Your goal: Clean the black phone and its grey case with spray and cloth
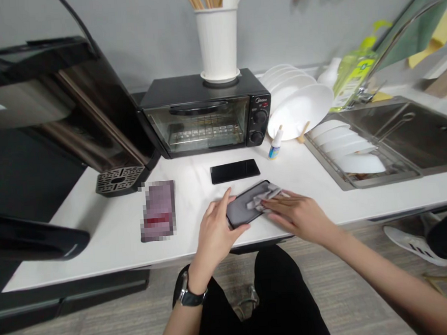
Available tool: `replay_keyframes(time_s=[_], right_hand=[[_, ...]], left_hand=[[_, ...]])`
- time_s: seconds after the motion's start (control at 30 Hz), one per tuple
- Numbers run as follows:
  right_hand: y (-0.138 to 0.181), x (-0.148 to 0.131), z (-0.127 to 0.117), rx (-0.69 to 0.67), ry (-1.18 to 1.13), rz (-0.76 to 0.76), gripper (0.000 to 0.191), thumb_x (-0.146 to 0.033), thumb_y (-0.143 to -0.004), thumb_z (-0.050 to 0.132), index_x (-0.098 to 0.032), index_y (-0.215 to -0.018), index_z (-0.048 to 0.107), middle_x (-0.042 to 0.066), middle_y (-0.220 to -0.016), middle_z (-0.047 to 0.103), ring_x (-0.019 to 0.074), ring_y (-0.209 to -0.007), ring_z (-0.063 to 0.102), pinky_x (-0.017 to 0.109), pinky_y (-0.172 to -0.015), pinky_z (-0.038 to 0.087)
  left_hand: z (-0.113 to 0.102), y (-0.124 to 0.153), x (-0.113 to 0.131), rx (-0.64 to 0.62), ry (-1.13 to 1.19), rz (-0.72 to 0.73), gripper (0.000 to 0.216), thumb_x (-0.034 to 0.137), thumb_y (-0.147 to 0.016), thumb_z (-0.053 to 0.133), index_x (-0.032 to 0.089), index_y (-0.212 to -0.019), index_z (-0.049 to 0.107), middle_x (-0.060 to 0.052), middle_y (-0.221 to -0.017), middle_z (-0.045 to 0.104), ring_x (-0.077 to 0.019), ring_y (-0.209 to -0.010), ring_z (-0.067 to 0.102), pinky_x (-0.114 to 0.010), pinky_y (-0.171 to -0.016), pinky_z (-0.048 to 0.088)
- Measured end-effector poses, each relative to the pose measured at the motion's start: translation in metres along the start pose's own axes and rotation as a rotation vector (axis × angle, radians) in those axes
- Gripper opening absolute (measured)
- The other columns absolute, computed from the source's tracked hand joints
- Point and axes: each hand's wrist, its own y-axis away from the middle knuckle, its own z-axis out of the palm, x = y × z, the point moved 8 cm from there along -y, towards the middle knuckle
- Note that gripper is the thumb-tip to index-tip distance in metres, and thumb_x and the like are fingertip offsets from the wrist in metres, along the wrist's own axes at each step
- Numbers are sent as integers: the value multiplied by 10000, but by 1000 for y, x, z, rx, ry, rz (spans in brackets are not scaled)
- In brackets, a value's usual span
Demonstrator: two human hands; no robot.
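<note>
Near the counter's front edge, my left hand [217, 225] grips the left end of a grey, phone-sized slab with a black rim [241, 208]; I cannot tell whether it is a phone or a phone case. Its right end lies under a crumpled grey cloth [266, 196]. My right hand [301, 214] has its fingers pressed on that cloth, against the slab's face. Just behind lies a black phone [235, 171], flat on the white counter. A small white bottle with a blue label [275, 144] stands to the right of it.
A pixelated purple item [159, 210] lies at left, beside a black machine with a drip tray [121, 180]. Behind stands a toaster oven [204, 118] bearing a white utensil holder [218, 43]. White plates [299, 108] and a sink [431, 132] are at right. Another person's shoe [416, 246] shows below.
</note>
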Motion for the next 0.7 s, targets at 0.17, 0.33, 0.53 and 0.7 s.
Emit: replay_keyframes(time_s=[0.17,0.33,0.53,0.7], right_hand=[[-7,-8,14,95,53,85,556,-483,-1046,534,-106,-1452,586,204,-1489,596,335,-1379,593,586,-1213,407],[-24,-75,37,66,-164,34,658,-581,-1014,554,-77,-1435,588,212,-1457,625,304,-1330,637,500,-1203,445],[9,-33,10,18,-126,42,395,-417,-1075,506,-252,-1410,638,76,-1415,684,252,-1304,660,544,-1224,402],[11,1,8,133,75,187,496,-430,-1075,488,-160,-1484,567,166,-1476,621,321,-1371,602,609,-1235,356]], left_hand=[[3,-4,4,-54,29,46,983,277,-797,863,323,-1607,309,-46,-1431,654,-283,-1285,566,-469,-1113,481],[5,-1,1,-65,-6,42,902,125,-820,753,270,-1603,329,-68,-1428,651,-269,-1263,582,-439,-1088,500],[4,2,2,-36,-43,36,1000,280,-792,862,294,-1615,293,-43,-1444,649,-287,-1255,568,-472,-1109,470],[9,-1,4,-45,-37,54,1030,342,-775,886,306,-1614,291,-39,-1452,647,-287,-1256,566,-477,-1112,466]])
